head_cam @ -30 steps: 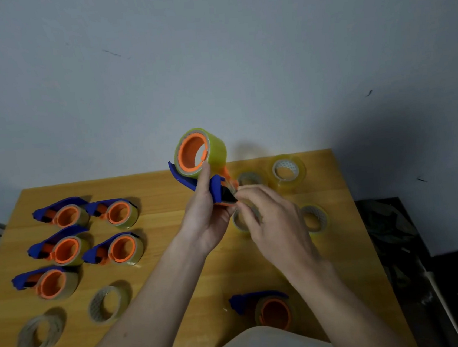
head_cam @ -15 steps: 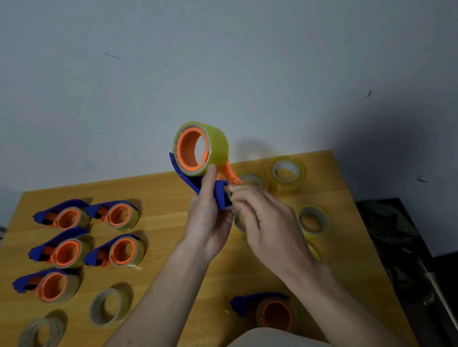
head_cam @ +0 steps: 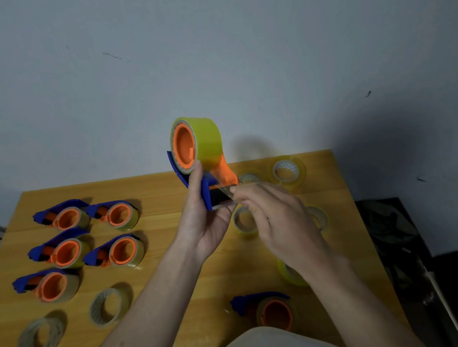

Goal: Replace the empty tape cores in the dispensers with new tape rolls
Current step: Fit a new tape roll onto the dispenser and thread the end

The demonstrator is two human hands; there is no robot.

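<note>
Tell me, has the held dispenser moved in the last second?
Yes. The dispenser has risen a little: its roll now sits wholly above the table's far edge, against the wall.

No readable text, labels, brand names, numbers or signs appear anywhere in this view.
</note>
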